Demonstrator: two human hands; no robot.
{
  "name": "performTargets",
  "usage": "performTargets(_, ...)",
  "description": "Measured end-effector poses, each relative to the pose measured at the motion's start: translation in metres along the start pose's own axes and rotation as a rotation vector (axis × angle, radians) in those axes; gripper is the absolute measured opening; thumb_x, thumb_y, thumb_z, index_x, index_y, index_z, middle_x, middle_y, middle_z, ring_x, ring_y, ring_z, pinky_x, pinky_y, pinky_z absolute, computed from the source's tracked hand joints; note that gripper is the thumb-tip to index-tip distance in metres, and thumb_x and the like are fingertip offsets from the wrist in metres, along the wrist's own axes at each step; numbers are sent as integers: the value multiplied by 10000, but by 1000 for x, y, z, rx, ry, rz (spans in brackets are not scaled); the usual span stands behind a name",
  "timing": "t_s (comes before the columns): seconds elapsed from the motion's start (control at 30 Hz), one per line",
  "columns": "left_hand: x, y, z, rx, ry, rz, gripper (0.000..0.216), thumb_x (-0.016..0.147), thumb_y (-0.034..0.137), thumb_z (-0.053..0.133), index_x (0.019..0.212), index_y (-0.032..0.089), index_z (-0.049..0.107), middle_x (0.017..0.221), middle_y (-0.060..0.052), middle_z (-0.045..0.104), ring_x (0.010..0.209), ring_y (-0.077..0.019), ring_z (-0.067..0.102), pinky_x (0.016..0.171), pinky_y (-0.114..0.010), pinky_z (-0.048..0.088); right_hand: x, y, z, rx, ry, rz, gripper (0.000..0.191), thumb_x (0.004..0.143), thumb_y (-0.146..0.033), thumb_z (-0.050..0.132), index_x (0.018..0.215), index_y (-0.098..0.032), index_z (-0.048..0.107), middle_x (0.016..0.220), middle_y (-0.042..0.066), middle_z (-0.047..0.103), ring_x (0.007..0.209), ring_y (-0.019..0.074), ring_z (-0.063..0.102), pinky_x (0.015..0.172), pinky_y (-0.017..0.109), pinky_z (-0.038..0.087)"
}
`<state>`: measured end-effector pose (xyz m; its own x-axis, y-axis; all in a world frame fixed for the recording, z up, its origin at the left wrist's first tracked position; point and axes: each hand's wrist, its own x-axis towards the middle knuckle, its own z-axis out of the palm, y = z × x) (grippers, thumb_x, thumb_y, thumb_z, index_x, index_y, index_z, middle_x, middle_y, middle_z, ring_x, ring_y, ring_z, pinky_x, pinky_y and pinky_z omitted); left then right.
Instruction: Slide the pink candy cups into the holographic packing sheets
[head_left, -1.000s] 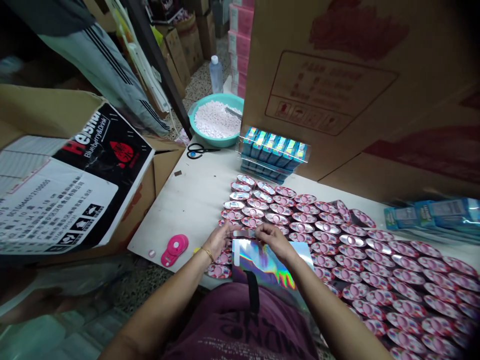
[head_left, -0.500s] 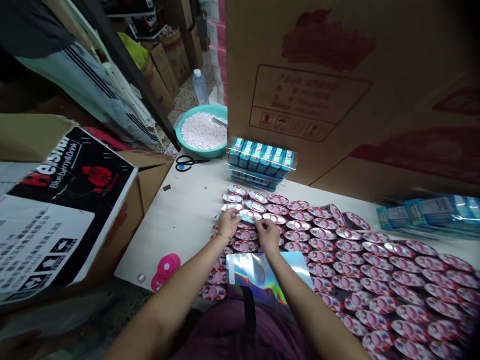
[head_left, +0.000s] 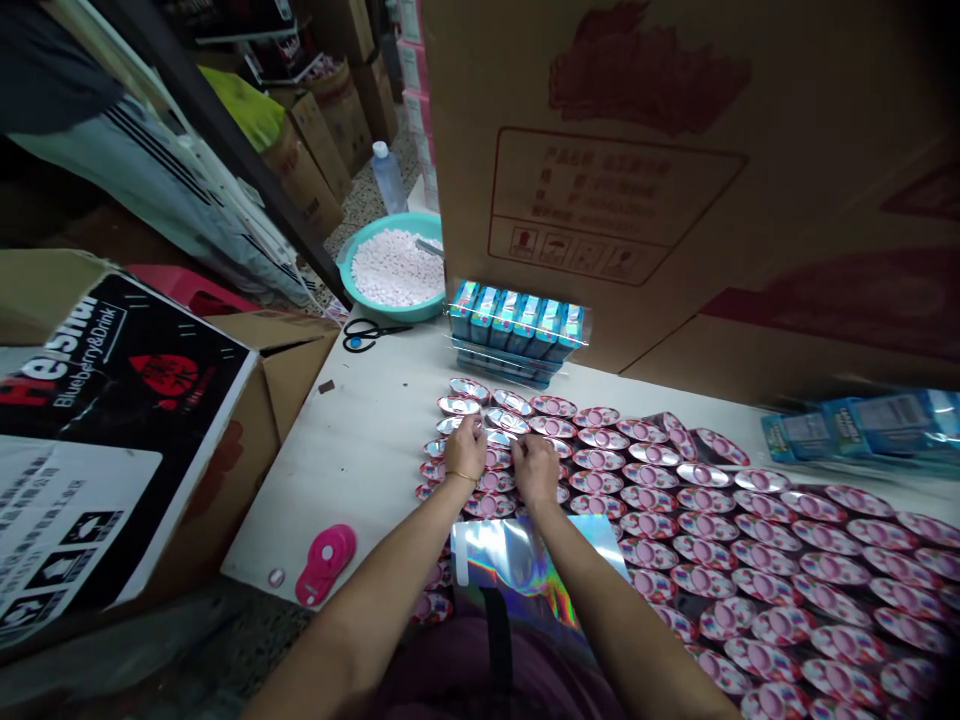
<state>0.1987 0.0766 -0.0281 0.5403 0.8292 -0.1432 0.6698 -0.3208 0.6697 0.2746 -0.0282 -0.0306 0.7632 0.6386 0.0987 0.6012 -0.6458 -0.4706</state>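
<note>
Both my hands rest on the near-left end of rows of pink and silver oval pieces (head_left: 675, 500) that cover the white table (head_left: 360, 450). My left hand (head_left: 465, 450) has a thin bracelet at the wrist and its fingers curl down onto one oval. My right hand (head_left: 534, 468) is right beside it, fingers bent and pinched onto a neighbouring oval. What the fingertips pinch is hidden. A shiny holographic sheet (head_left: 517, 555) lies at the table's near edge between my forearms.
A pink tape dispenser (head_left: 324, 552) and a small round piece (head_left: 276, 577) lie near left. Scissors (head_left: 367, 335), a teal basin of white pellets (head_left: 390, 268) and a tray of blue packs (head_left: 517, 320) stand behind. Large cardboard boxes (head_left: 675, 180) wall the back; an open box (head_left: 112, 400) sits left.
My hands left the holographic sheet with a small shiny strip, moved forward over the ovals, and now press down close together. The view has shifted slightly right.
</note>
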Motion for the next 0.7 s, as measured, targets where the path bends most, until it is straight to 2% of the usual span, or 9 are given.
performTargets(0.17, 3, 7, 0, 60, -37, -28, 272, 716, 167, 514, 985, 175, 557, 788, -60, 634, 752, -184, 577, 675, -255, 375, 8, -1, -2, -89, -94, 29, 204, 805, -232, 425, 706, -167, 591, 749, 81, 621, 712, 187, 538, 673, 282, 347)
performTargets(0.4, 7, 12, -1, 82, -43, -76, 241, 698, 116, 487, 925, 159, 552, 802, -97, 642, 775, -209, 592, 679, -278, 387, 29, 0, -8, -55, -323, 216, 159, 732, -273, 493, 677, -188, 615, 663, 71, 639, 657, 191, 571, 550, 259, 312)
performTargets(0.7, 8, 10, 0, 107, -26, -105, 250, 704, 115, 484, 944, 170, 527, 787, -64, 639, 776, -184, 596, 693, -257, 403, 32, 4, -7, -42, -369, 267, 173, 738, -295, 494, 697, -177, 613, 717, 60, 644, 693, 160, 566, 556, 232, 302)
